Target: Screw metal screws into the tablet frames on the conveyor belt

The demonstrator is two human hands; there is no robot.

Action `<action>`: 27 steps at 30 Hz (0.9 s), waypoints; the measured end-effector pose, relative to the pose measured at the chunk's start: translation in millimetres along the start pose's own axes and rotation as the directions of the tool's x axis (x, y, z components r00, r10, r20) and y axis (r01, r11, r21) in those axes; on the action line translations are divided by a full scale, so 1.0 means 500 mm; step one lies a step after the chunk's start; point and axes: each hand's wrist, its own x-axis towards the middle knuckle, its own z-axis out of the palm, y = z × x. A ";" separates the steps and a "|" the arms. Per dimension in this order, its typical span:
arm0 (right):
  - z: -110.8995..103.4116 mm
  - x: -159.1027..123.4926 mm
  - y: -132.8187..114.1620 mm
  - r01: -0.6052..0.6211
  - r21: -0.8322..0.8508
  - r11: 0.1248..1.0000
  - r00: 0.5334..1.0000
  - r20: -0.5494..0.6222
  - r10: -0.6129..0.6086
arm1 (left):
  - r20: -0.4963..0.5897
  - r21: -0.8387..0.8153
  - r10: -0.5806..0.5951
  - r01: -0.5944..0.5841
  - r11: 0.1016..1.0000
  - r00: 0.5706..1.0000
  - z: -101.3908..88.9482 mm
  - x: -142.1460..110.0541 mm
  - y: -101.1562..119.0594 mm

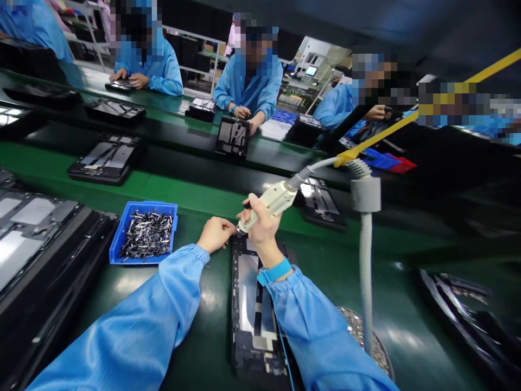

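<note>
My right hand (260, 222) grips a cream-coloured electric screwdriver (271, 203), whose tip points down at the top corner of a black-framed display panel (252, 309) lying on the green belt. My left hand (215, 234) sits just left of that tip, with its fingers drawn together at the panel's corner. Whether those fingers pinch something small is hidden. A blue plastic bin (142, 205) of small metal parts stands to the left of my left hand.
A grey hose (366, 260) rises beside my right arm, next to a round dish of metal bits (360, 328). Stacked black panels (40, 260) lie at the left. More panels (106, 160) rest on the belt, and co-workers in blue sleeves sit across it. A yellow rail (407, 119) crosses overhead.
</note>
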 end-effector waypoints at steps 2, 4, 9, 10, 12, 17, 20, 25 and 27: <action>0.004 0.000 0.001 -0.007 -0.011 1.000 1.000 0.011 0.007 | 0.001 -0.002 -0.006 0.006 1.000 1.000 0.000 0.002 0.000; 0.008 0.000 0.002 -0.032 -0.015 0.999 0.999 0.005 0.032 | 0.002 -0.002 -0.009 0.009 1.000 1.000 -0.002 0.001 0.001; 0.023 -0.002 -0.001 -0.070 0.011 0.998 0.997 -0.016 0.070 | -0.012 0.029 0.007 -0.007 1.000 1.000 -0.010 -0.001 0.008; 0.027 -0.002 -0.006 -0.060 0.024 0.998 0.998 -0.013 0.060 | -0.018 0.042 0.015 -0.014 0.999 1.000 -0.013 0.002 0.012; 0.032 0.001 -0.025 -0.031 0.064 0.997 1.000 -0.001 0.032 | -0.032 0.074 0.034 -0.032 0.997 0.999 -0.021 0.008 0.021; 0.017 -0.008 -0.115 0.101 0.236 0.967 0.995 -0.035 -0.095 | -0.079 0.173 0.141 -0.126 0.977 0.987 -0.044 -0.011 0.035; -0.004 -0.019 -0.157 0.128 0.354 0.926 0.992 -0.037 -0.123 | -0.055 0.391 0.179 -0.143 0.909 0.982 -0.058 -0.060 0.003; -0.019 -0.009 -0.192 0.181 0.407 0.895 0.983 -0.043 -0.179 | -0.033 0.627 0.185 -0.124 0.769 0.982 0.000 -0.059 -0.014; -0.018 -0.004 -0.206 0.186 0.437 0.880 0.982 -0.057 -0.179 | -0.036 0.629 0.230 -0.157 0.761 0.973 0.063 -0.013 0.030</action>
